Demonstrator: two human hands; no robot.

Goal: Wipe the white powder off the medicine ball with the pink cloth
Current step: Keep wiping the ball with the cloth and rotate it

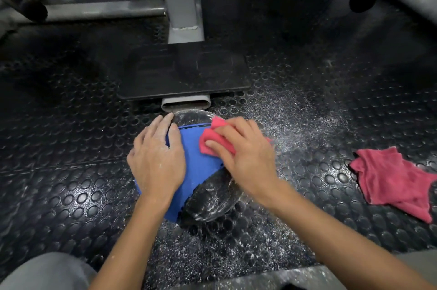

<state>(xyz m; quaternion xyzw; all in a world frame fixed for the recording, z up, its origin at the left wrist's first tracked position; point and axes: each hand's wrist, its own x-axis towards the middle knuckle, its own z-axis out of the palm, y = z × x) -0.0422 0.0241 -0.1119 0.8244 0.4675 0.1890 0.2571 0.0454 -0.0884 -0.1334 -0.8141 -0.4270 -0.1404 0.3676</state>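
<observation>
L hand [157, 159]: fingers straight, spread flat over the left flank of the medicine ball [203, 171]. It grasps nothing, just braces.

The ball sits on the studded floor mat [71, 195], mid-view, right in front of the person & just this side of a grey machine foot [185, 103]. It's prob heavy & dense: won't skid easily but can roll. A flat palm on the side opposite the wiping looks like the best spot to steady it. The skin looks textured, tho powder likely makes it slicker.

It's round, so no real long axis. The blue panel [189, 148] faces up & runs from the far side to near-left. The black panel [212, 197] faces near-right, streaked white.

The pink cloth [212, 142] is bunched on the blue panel. It's soft, limp & light, so needs pressure from above to wipe.

R hand [246, 150] lies on it, fingers fairly flat, pressing down; can't tell if the thumb pinches.

Powder [295, 119] is scattered on the mat to the right. Further right a 2nd pink cloth [392, 181] lies crumpled, well apart from the ball.
</observation>
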